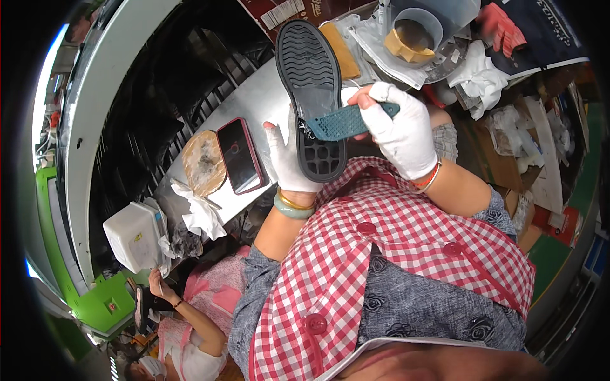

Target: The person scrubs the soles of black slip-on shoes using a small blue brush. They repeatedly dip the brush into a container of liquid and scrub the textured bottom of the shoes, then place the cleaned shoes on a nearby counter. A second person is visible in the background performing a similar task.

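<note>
My left hand (pixel 290 155), in a white glove with bare fingertips, holds a black shoe sole (pixel 309 70) from behind and at its left edge. The sole stands nearly upright in view, its wavy tread and honeycomb-like heel recesses towards me. In a similar white glove, my right hand (pixel 403 130) grips a flat teal brush-like tool (pixel 346 122) with a dotted surface. The tool lies across the sole just above the heel, and dark and whitish bits show at its left end. I cannot make out its exact kind.
On the metal table (pixel 222 98) lie a phone (pixel 240 155), a round brown-taped piece (pixel 204 163) and crumpled tissue (pixel 202 213). A cup of dark liquid (pixel 414 35) and a red glove (pixel 502 28) are at upper right. Another person's hand (pixel 163 286) is at lower left.
</note>
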A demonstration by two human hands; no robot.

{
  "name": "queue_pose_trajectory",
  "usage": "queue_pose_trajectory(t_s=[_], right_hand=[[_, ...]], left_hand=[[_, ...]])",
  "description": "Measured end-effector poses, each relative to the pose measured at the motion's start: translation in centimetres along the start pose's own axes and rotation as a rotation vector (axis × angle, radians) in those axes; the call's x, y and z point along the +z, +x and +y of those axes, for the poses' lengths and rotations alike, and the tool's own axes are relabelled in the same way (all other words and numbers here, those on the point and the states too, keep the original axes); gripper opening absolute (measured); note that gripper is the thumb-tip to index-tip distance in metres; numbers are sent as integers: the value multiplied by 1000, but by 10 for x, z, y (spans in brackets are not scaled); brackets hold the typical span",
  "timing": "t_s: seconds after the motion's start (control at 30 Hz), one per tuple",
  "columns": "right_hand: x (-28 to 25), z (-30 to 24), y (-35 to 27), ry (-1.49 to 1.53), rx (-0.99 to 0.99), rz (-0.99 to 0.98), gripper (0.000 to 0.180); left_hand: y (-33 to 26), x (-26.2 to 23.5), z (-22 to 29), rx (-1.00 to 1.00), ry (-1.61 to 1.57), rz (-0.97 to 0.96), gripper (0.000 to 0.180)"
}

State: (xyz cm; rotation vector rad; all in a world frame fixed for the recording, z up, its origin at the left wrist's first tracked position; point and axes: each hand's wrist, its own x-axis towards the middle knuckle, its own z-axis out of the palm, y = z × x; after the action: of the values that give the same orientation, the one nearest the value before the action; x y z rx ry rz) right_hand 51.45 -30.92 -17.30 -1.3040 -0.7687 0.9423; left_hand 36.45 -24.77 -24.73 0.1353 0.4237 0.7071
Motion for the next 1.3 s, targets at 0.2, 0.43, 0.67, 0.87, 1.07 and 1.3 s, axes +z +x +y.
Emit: queue_pose_trajectory(t_s=[0.2,0.43,0.67,0.87,1.07,1.3], right_hand=[[3,4,-12,-71,-64,-62,11],[0,-5,-22,-213,-177,-152,7],[-5,-11,-16,-255,-192,-315,7],[-7,-30,-1,-251,89,-564,18],[3,-39,13,-281,220,-712,22],[23,-49,22,-400,292,-827,23]], left_hand=[[5,1,2,-42,-251,-327,82],[1,10,3,-81,-277,-329,84],[-7,16,5,121,848,-219,81],[-10,12,11,-122,182,-38,84],[-9,8,18,-220,273,-124,89],[-10,7,31,-264,477,-181,83]])
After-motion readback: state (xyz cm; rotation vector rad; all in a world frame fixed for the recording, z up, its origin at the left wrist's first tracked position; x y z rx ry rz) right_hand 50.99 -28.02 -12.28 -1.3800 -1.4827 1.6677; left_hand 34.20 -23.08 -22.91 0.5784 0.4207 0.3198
